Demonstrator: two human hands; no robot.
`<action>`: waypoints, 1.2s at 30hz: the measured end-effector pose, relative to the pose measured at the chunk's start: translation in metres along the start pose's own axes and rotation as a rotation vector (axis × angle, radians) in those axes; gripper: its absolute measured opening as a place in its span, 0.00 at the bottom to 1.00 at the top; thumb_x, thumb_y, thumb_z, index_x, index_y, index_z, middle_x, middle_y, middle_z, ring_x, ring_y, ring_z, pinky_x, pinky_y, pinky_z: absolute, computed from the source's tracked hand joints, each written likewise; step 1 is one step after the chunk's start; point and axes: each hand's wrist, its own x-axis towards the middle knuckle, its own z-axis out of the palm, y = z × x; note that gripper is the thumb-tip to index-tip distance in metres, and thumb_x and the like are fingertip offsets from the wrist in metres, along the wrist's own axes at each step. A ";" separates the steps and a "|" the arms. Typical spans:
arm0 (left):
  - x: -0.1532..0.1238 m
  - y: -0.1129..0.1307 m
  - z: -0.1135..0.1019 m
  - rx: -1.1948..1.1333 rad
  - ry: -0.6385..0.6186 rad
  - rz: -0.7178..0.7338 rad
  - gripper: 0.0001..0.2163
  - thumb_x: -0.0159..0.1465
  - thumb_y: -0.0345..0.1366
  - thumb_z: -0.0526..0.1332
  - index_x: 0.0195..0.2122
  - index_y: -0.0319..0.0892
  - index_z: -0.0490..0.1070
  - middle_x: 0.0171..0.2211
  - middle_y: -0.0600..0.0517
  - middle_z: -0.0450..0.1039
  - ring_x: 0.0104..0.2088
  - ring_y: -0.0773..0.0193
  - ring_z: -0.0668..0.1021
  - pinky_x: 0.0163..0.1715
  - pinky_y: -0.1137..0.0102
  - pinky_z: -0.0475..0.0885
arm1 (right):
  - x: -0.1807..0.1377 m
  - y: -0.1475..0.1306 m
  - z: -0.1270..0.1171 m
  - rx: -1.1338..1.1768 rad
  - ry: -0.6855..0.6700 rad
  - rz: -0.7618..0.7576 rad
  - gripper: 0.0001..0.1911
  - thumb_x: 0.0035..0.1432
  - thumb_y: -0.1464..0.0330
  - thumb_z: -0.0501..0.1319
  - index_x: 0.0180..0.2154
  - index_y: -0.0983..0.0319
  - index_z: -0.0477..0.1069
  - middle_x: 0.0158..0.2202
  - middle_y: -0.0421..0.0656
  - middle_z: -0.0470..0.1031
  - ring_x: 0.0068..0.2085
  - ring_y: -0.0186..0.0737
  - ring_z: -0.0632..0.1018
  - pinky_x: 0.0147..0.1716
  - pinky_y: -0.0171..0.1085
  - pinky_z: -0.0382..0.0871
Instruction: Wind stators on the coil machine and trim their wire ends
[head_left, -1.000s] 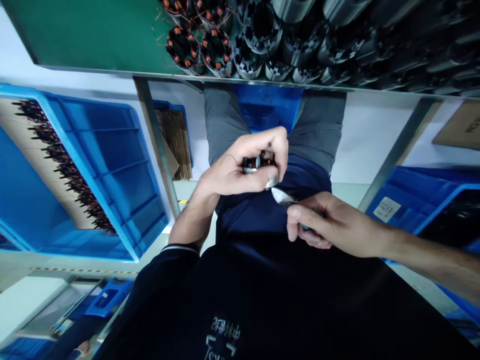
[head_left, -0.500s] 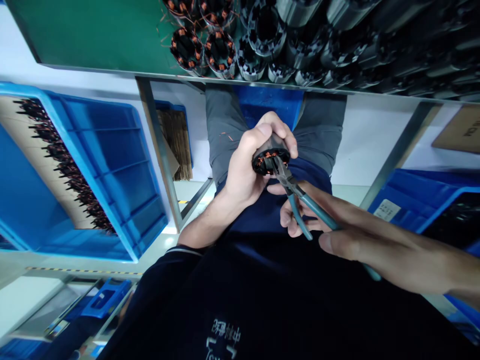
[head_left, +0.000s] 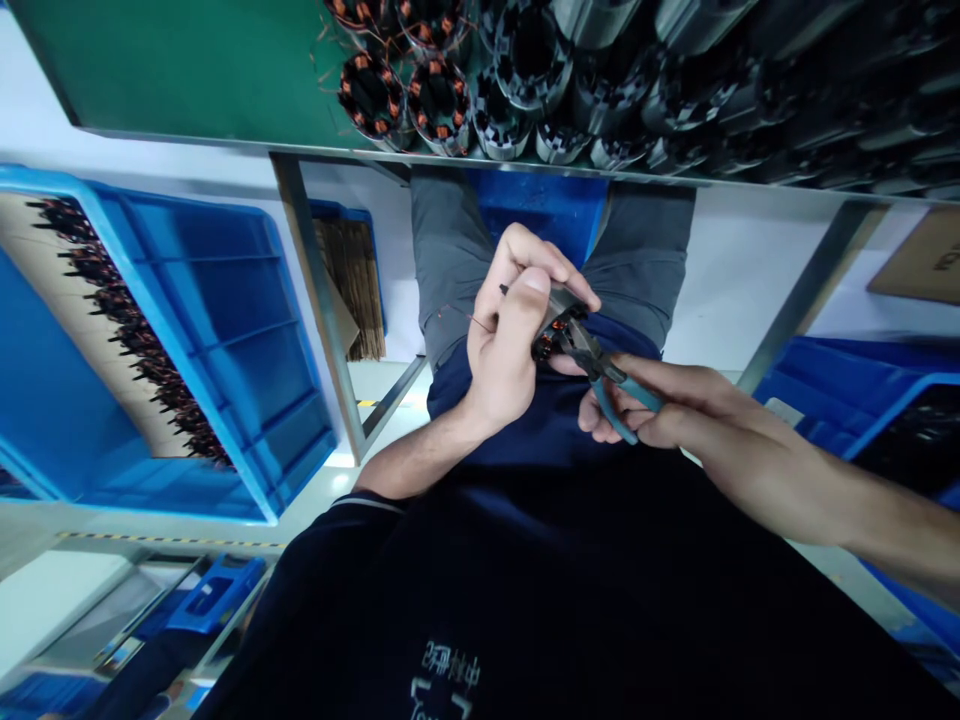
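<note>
My left hand [head_left: 506, 335] is wrapped around a motor stator [head_left: 564, 302], a grey metal cylinder with a dark slotted end and copper windings. It is tilted, and part of it is hidden behind my thumb and fingers. My right hand [head_left: 649, 405] grips a pair of pliers [head_left: 594, 360] with teal handles. The jaws reach the copper-wound end of the stator; their tips are hard to make out against the dark slots. A thin loose copper wire sticks out beside my left hand.
On the green bench [head_left: 187, 70] ahead stand wound stators [head_left: 441, 105] and, to the right, several stators without visible copper [head_left: 532, 60]. A blue crate [head_left: 232, 290] with rows of dark parts is at left. Another blue crate [head_left: 810, 385] stands at right.
My left hand has turned the stator, so its end faces further right and is less visible. The pliers have shifted slightly right with it, and my right hand has closed further round their handles.
</note>
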 end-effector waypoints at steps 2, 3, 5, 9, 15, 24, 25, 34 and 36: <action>-0.004 -0.002 0.000 0.091 0.002 0.096 0.16 0.81 0.55 0.66 0.41 0.50 0.75 0.35 0.52 0.80 0.34 0.59 0.80 0.33 0.63 0.75 | 0.005 0.006 -0.001 -0.089 0.058 -0.035 0.21 0.77 0.54 0.64 0.61 0.53 0.88 0.37 0.42 0.84 0.36 0.43 0.80 0.44 0.43 0.81; -0.006 -0.002 0.000 0.140 0.008 0.137 0.16 0.82 0.54 0.65 0.41 0.50 0.75 0.35 0.51 0.81 0.35 0.59 0.80 0.38 0.61 0.76 | 0.007 0.008 -0.003 -0.155 0.089 -0.059 0.21 0.77 0.50 0.66 0.57 0.54 0.89 0.33 0.40 0.82 0.33 0.41 0.78 0.40 0.41 0.79; -0.009 -0.002 -0.002 0.242 0.026 0.201 0.14 0.83 0.51 0.65 0.42 0.49 0.75 0.37 0.51 0.80 0.37 0.59 0.80 0.43 0.60 0.76 | 0.014 0.015 -0.009 -0.316 0.157 -0.108 0.24 0.77 0.43 0.66 0.49 0.55 0.90 0.29 0.39 0.79 0.30 0.40 0.76 0.35 0.40 0.75; -0.009 -0.004 -0.016 0.476 0.011 0.268 0.13 0.82 0.51 0.67 0.44 0.49 0.75 0.38 0.52 0.75 0.36 0.61 0.79 0.40 0.61 0.75 | 0.029 0.028 -0.023 -0.705 0.286 -0.252 0.27 0.80 0.43 0.62 0.43 0.56 0.88 0.30 0.42 0.82 0.31 0.43 0.79 0.33 0.40 0.71; 0.002 -0.012 -0.030 0.193 0.007 -0.087 0.21 0.76 0.60 0.72 0.40 0.48 0.75 0.35 0.52 0.78 0.27 0.66 0.74 0.24 0.69 0.65 | 0.023 0.018 -0.022 -1.000 0.394 -0.276 0.25 0.82 0.51 0.56 0.60 0.59 0.83 0.46 0.51 0.87 0.38 0.50 0.84 0.35 0.43 0.72; 0.001 0.023 -0.005 -0.096 0.051 -0.420 0.30 0.73 0.73 0.64 0.40 0.47 0.75 0.34 0.49 0.77 0.20 0.69 0.70 0.16 0.72 0.58 | -0.033 -0.003 -0.006 -0.359 0.044 -0.017 0.35 0.78 0.44 0.65 0.79 0.42 0.74 0.66 0.43 0.87 0.65 0.64 0.87 0.66 0.55 0.87; 0.001 0.026 -0.004 -0.098 0.038 -0.425 0.29 0.74 0.72 0.64 0.41 0.47 0.75 0.34 0.49 0.77 0.21 0.69 0.70 0.17 0.72 0.58 | -0.034 -0.004 -0.005 -0.336 0.027 -0.006 0.35 0.78 0.43 0.64 0.79 0.41 0.74 0.66 0.42 0.87 0.65 0.63 0.87 0.67 0.54 0.86; 0.000 0.019 -0.001 -0.067 0.019 -0.351 0.30 0.69 0.75 0.64 0.40 0.49 0.75 0.32 0.46 0.80 0.22 0.60 0.75 0.14 0.67 0.60 | -0.028 -0.014 -0.006 -0.297 -0.047 0.082 0.37 0.80 0.37 0.56 0.81 0.38 0.72 0.70 0.41 0.86 0.69 0.60 0.85 0.70 0.52 0.84; -0.001 0.018 -0.002 -0.045 0.029 -0.355 0.30 0.69 0.75 0.64 0.40 0.50 0.75 0.34 0.45 0.81 0.27 0.54 0.81 0.16 0.67 0.64 | -0.028 -0.012 -0.006 -0.277 -0.041 0.085 0.36 0.80 0.37 0.57 0.79 0.39 0.74 0.69 0.41 0.86 0.69 0.59 0.85 0.74 0.53 0.81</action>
